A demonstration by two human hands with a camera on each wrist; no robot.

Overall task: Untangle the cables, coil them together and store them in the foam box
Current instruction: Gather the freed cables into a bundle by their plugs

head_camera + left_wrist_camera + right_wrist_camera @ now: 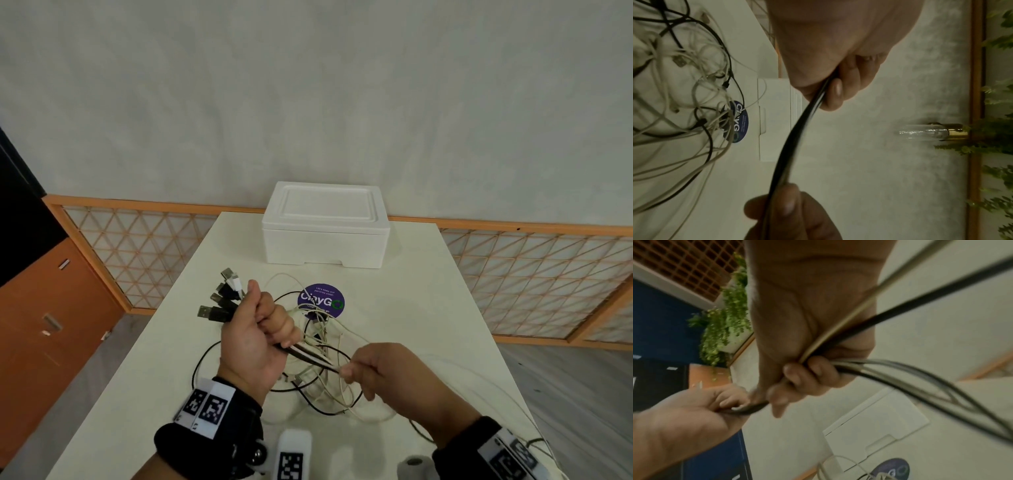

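Observation:
My left hand (263, 329) grips a bundle of black and white cables (310, 354) near their ends, with several USB plugs (221, 299) fanning out past my thumb. My right hand (370, 368) pinches the same bundle a short way along; the bundle (795, 134) runs taut between both hands. Below them, the remaining cable lengths (325, 390) lie in a loose tangle on the white table (428, 308). The white foam box (325, 228) stands at the table's far edge with its lid on. In the right wrist view, cables (900, 376) trail out past my fingers (797, 374).
A round purple sticker (322, 301) lies on the table under the tangle. A wooden lattice screen (137, 246) runs behind the table, and an orange cabinet (44, 318) stands at the left. The table's near right edge (534, 425) has cables hanging over it.

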